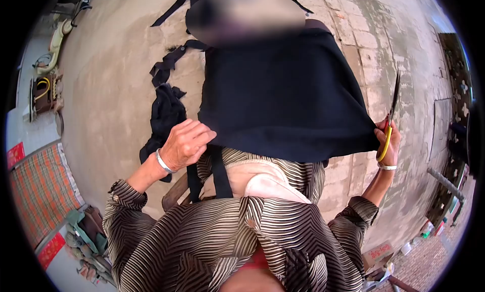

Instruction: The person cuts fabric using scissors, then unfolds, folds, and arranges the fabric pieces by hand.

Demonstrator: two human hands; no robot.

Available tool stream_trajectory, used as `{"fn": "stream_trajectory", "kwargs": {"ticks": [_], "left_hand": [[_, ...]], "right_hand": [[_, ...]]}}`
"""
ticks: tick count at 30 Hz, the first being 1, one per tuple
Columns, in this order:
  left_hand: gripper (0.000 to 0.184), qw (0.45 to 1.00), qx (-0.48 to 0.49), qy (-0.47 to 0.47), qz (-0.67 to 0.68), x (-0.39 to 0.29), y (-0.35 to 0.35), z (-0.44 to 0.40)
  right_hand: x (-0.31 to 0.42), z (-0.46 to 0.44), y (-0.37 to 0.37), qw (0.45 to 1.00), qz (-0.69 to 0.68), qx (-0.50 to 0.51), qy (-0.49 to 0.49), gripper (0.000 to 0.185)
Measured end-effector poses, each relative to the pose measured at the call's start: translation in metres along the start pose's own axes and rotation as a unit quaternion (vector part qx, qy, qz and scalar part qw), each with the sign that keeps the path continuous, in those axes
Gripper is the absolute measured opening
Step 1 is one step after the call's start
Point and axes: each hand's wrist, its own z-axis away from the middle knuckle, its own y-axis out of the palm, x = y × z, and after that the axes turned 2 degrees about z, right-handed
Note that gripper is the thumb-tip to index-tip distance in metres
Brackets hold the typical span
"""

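A wide piece of black cloth point(283, 95) is spread over the lap and out in front. My left hand point(186, 143) is closed, with its fingers pinching the cloth's near left corner. At the near right corner, my right hand point(390, 140) is closed around a pair of scissors point(395, 97) with red and yellow handles. The blades point away from me, and the fingertips of that hand also touch the cloth's edge. Black strips point(221, 173) hang down beside my left hand. Further left, a bunched black scrap point(166, 110) lies on the ground.
More cut black strips point(169, 64) trail over the concrete ground point(111, 90). A blurred patch covers the far end of the cloth. On the left are a plaid cloth point(45, 191) and a brown bag point(45, 92). A cardboard box point(379, 254) is at lower right.
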Motion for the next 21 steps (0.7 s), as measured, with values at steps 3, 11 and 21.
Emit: {"fn": "stream_trajectory", "kwargs": {"ticks": [3,11,21], "left_hand": [[0.04,1.0,-0.018,-0.004,0.013,-0.001,0.0,0.01],[0.033,0.992,0.12,-0.014,0.046,-0.008,0.02,0.018],[0.027,0.882,-0.1,-0.377,0.264,0.033,0.034,0.019]], "right_hand": [[-0.006,-0.003,-0.002,0.999,0.022,-0.033,-0.017,0.01],[-0.004,-0.022,-0.015,0.997,0.038,-0.059,-0.017,0.013],[-0.018,-0.023,-0.012,0.994,0.083,-0.061,-0.037,0.013]]}}
